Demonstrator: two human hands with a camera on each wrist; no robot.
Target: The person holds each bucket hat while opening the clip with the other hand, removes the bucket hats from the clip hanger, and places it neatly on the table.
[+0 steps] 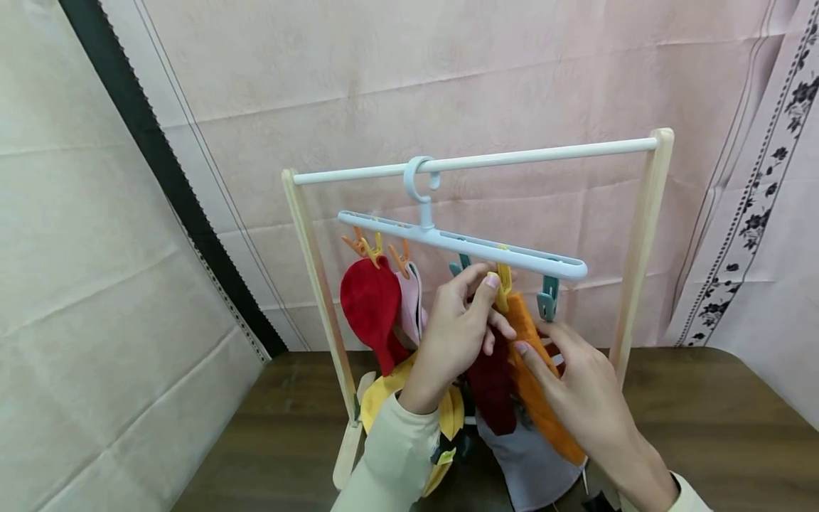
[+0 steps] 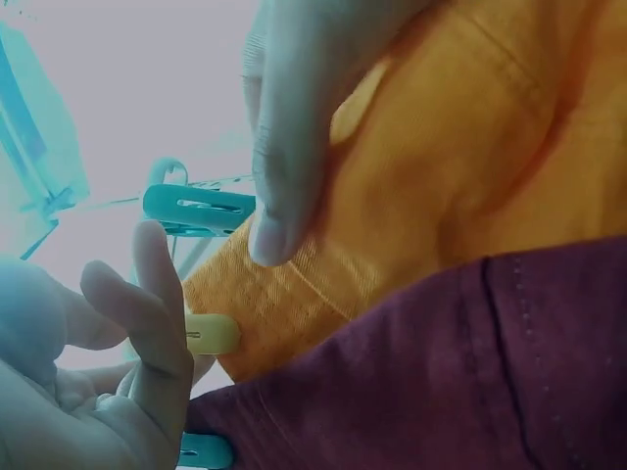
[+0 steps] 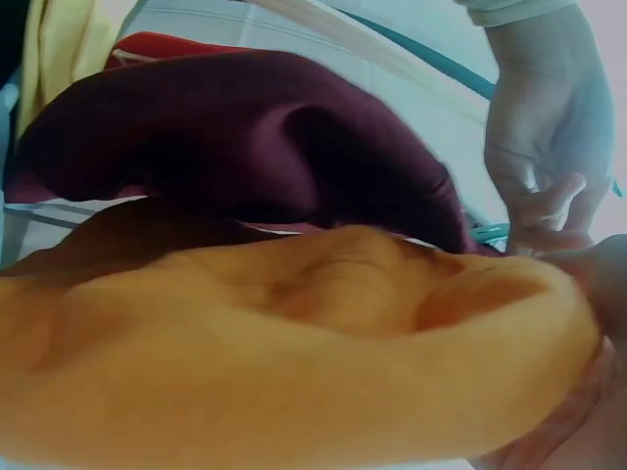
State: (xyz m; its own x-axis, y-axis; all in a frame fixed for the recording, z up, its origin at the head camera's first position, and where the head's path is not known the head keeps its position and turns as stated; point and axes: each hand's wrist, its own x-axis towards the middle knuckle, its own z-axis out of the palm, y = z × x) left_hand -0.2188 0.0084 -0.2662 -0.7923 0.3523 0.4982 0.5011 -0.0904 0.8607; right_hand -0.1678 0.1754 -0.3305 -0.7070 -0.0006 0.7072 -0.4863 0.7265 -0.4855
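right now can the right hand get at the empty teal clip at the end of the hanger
Probably yes: the right hand holds the orange cloth just below the teal clip, and nothing lies between them.

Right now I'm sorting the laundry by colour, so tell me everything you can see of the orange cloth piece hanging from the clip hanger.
The orange cloth piece is long and narrow, of soft, finely woven fabric. It hangs slanting down to the right from the yellow plastic clip under the pale blue clip hanger. The left hand pinches that clip at the cloth's top edge; the right hand holds the cloth lower down, thumb across its front. A dark maroon cloth lies against its left side.
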